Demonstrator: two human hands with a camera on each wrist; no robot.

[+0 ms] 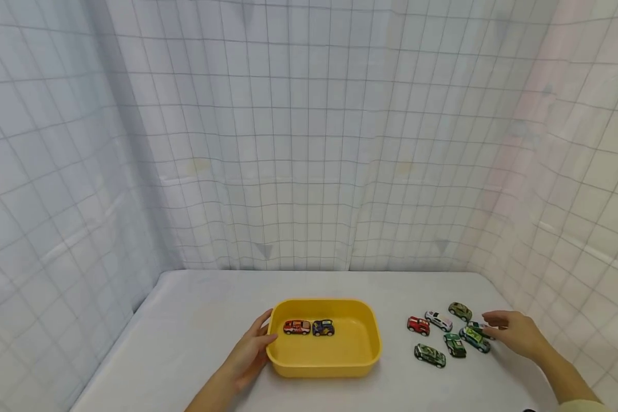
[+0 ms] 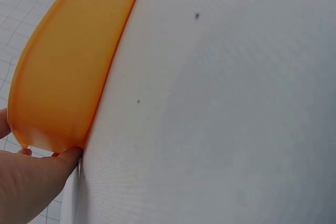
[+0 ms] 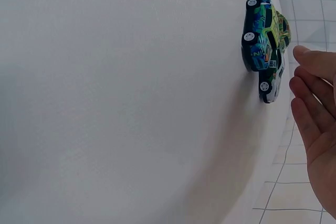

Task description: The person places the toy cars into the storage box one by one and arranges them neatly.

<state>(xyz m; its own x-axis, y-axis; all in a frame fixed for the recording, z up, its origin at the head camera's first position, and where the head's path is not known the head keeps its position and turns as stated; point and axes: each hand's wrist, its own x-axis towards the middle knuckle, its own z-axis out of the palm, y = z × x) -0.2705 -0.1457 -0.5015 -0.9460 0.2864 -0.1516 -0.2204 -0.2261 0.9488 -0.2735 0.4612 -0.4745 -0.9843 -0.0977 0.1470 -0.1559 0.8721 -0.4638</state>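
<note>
Left hand (image 1: 247, 356) rests released against yellow tray (image 1: 323, 364); right hand (image 1: 515, 332), fingers released, nears teal-green toy car (image 1: 475, 339); best pinch its sides without nudging neighbouring cars.

The light is soft, even and bright, with no single lamp to be picked out; the white curtain (image 1: 309, 143) looks washed out, with a faint pink cast on the right. Shadows are weak: a pale one beneath the yellow tray (image 1: 323, 363) and a soft grey one on the table (image 3: 131, 103) near the toy cars (image 3: 264, 40). The head view bends the curtain grid at the edges. The wrist views are close and slightly soft, and the tray's wall (image 2: 63, 77) glows orange without glare.
</note>
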